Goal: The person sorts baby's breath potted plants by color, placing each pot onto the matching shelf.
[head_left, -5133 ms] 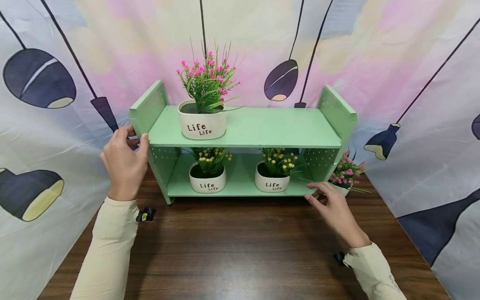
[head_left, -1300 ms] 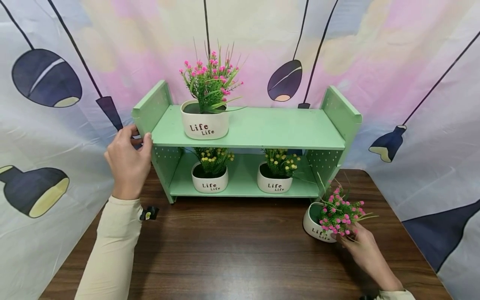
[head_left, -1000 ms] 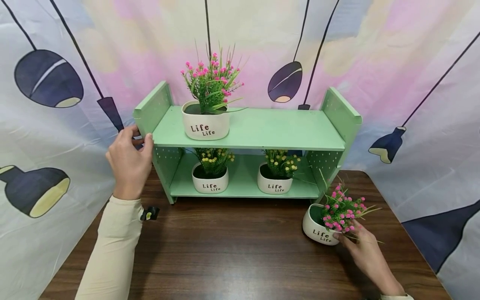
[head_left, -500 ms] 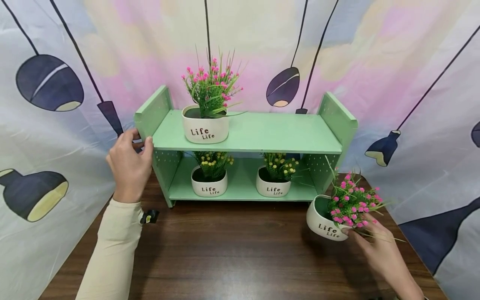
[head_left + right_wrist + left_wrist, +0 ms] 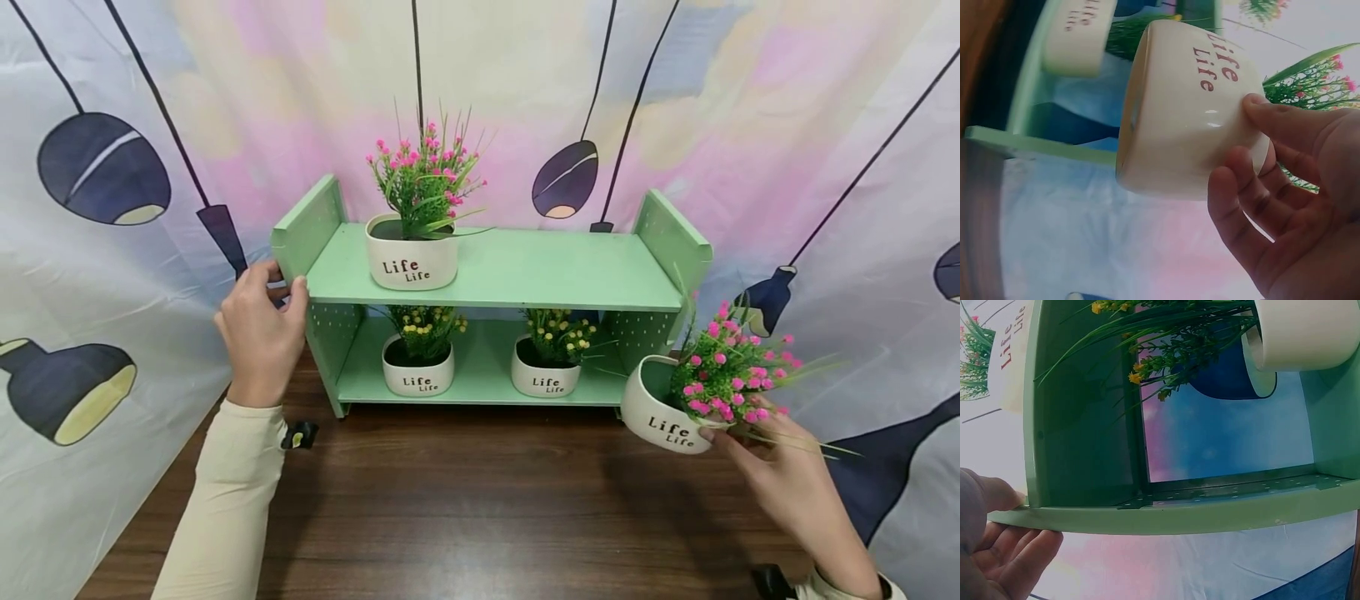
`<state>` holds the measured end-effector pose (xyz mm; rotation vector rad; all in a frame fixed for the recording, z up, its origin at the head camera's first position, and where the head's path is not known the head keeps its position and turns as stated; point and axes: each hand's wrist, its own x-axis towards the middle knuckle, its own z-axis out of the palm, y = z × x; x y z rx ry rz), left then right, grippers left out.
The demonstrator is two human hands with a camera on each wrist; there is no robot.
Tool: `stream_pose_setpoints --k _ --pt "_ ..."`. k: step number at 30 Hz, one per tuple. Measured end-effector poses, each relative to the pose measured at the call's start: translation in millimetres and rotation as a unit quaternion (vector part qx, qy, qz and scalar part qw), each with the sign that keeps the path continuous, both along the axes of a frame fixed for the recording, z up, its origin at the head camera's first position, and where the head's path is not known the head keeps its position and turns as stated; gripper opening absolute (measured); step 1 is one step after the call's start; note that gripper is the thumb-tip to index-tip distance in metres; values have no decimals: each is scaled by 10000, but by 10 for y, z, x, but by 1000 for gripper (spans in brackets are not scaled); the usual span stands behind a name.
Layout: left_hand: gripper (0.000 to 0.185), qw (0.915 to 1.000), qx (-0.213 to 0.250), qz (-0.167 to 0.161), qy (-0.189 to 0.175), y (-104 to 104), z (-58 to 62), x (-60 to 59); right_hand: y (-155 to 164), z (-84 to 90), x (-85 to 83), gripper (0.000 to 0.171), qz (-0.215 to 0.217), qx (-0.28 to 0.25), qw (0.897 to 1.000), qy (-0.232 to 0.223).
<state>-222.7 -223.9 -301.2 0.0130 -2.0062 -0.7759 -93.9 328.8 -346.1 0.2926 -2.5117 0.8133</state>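
Note:
My right hand (image 5: pixel 791 475) pinches the right rim of a white flowerpot (image 5: pixel 663 417) lettered "Life", holding it tilted in the air off the shelf's right end. Pink artificial flowers (image 5: pixel 731 371) and long grass blades fill this pot. In the right wrist view the thumb lies on the pot's (image 5: pixel 1191 125) lettered side and the fingers curl at its other side. My left hand (image 5: pixel 262 333) grips the left side panel of the green two-tier shelf (image 5: pixel 570 267), thumb in front and fingers outside. The left wrist view shows thumb and fingers either side of the panel edge (image 5: pixel 1147 520).
On the upper tier, toward the left, stands another pot (image 5: pixel 412 262) with pink flowers. Two pots with yellow flowers, a left one (image 5: pixel 418 377) and a right one (image 5: pixel 546 379), sit on the lower tier. The shelf stands on a dark wooden table (image 5: pixel 465 500) before a lamp-printed curtain (image 5: pixel 480 50).
The pink-flowered pot, first beside the shelf's right end, was gripped by my right hand, brought forward, then lifted off the table, up and rightward. My left hand keeps its grip on the shelf.

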Motion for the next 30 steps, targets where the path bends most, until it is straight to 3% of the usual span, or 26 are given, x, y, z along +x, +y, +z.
stream_pose_setpoints --k 16,24,30 --pt "27 10000 -37 17 9 6 10 -1 -253 535 -170 45 -15 -321 9968 736" --pt "28 10000 -7 14 -18 12 13 2 -404 804 -299 32 323 -356 9944 941" --pt "29 10000 -48 1 -11 -7 -7 -8 -500 945 -445 21 252 -465 9968 601"
